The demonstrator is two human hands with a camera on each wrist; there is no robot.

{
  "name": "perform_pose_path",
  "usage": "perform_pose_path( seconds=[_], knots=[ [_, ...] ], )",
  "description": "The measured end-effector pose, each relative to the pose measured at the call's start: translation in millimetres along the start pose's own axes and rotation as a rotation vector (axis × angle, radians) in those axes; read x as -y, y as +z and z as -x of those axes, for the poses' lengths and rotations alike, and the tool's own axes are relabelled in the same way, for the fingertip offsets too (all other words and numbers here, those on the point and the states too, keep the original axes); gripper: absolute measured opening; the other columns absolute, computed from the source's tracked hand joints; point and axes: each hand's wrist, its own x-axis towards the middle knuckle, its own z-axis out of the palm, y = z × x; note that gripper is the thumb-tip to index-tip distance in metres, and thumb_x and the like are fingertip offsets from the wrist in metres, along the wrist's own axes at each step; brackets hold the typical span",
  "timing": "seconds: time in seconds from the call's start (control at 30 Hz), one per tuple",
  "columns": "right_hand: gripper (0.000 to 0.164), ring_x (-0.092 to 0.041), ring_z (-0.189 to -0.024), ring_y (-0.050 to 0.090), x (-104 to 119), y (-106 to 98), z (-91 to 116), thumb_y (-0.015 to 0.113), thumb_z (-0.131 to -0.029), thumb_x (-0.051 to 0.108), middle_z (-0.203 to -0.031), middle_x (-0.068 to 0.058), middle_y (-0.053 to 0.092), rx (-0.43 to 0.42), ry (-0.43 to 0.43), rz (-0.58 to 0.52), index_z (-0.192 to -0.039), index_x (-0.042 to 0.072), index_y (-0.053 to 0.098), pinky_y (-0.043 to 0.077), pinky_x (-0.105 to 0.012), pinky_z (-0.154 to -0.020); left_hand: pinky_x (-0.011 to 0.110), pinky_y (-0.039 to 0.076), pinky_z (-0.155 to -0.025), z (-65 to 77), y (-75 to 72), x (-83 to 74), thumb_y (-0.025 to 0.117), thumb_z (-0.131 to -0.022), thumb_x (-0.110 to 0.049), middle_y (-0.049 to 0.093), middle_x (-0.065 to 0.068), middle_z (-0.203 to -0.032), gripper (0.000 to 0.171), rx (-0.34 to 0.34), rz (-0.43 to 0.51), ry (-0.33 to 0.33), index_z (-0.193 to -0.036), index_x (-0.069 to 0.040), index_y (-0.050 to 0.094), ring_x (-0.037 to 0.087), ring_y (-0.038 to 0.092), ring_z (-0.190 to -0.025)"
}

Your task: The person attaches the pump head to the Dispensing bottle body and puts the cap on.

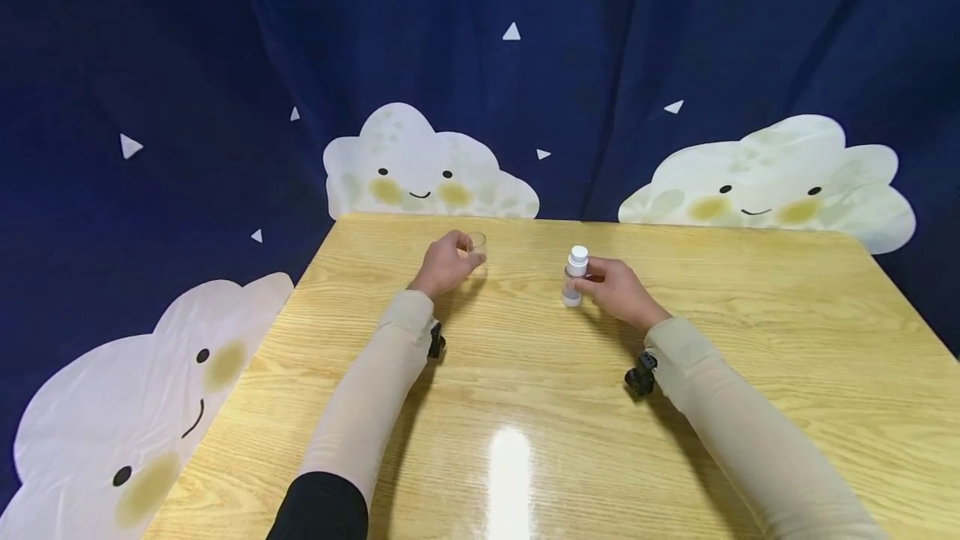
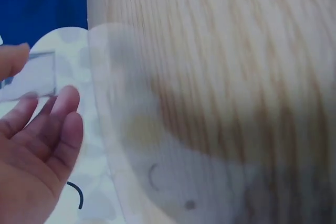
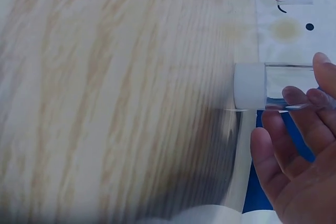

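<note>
In the head view my left hand (image 1: 446, 263) pinches a small clear plastic cup (image 1: 477, 250) between thumb and fingers near the back of the table. The left wrist view shows this see-through cup (image 2: 42, 74) between the thumb and the fingertips of the left hand (image 2: 39, 145). To its right, my right hand (image 1: 618, 290) grips a small clear bottle (image 1: 572, 286) with a white top and a white base. That bottle stands upright, its white base (image 3: 250, 86) close over the tabletop in the right wrist view. Thumb and fingers of the right hand (image 3: 302, 156) hold its clear body.
The glossy wooden table (image 1: 510, 382) carries both hands' shadows and a bright light reflection. A dark blue curtain (image 1: 465, 40) with white clouds hangs behind the table's far edge and along the left side. Small black cameras sit at both wrists.
</note>
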Motion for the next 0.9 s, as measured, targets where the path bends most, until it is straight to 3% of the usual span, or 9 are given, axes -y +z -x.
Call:
perform_pose_path(
  seconds=[0.17, 0.53, 0.9],
  knots=[
    [0.038, -0.028, -0.105, 0.06, 0, 0, -1, 0.064, -0.085, 0.027, -0.116, -0.013, 0.063, 0.007, -0.012, -0.004, -0.119, 0.01, 0.059, 0.049, -0.042, -0.088, 0.031, 0.048, -0.07, 1.9, 0.5, -5.2, 0.062, -0.083, -0.037, 0.054, 0.006, -0.121, 0.034, -0.076, 0.064, 0.054, -0.106, -0.015, 0.051, 0.017, 0.059, -0.079],
    [0.04, -0.027, -0.106, 0.059, -2, 1, 0, 0.063, -0.086, 0.029, -0.12, -0.011, 0.061, 0.024, 0.002, -0.047, -0.122, 0.013, 0.058, 0.049, -0.042, -0.088, 0.029, 0.047, -0.069, 7.1, 7.4, -30.9, 0.062, -0.086, -0.033, 0.058, 0.009, -0.11, 0.041, -0.105, 0.07, 0.28, -0.121, -0.014, 0.054, 0.023, 0.056, -0.078],
    [0.041, -0.027, -0.105, 0.059, -2, 0, 2, 0.062, -0.087, 0.028, -0.121, -0.013, 0.061, 0.017, 0.013, -0.022, -0.123, 0.011, 0.057, 0.048, -0.043, -0.089, 0.031, 0.048, -0.072, 11.8, 8.3, -39.9, 0.053, -0.091, -0.035, 0.054, 0.01, -0.118, 0.043, -0.136, 0.039, 0.299, -0.13, -0.018, 0.05, 0.02, 0.056, -0.081]
  ],
)
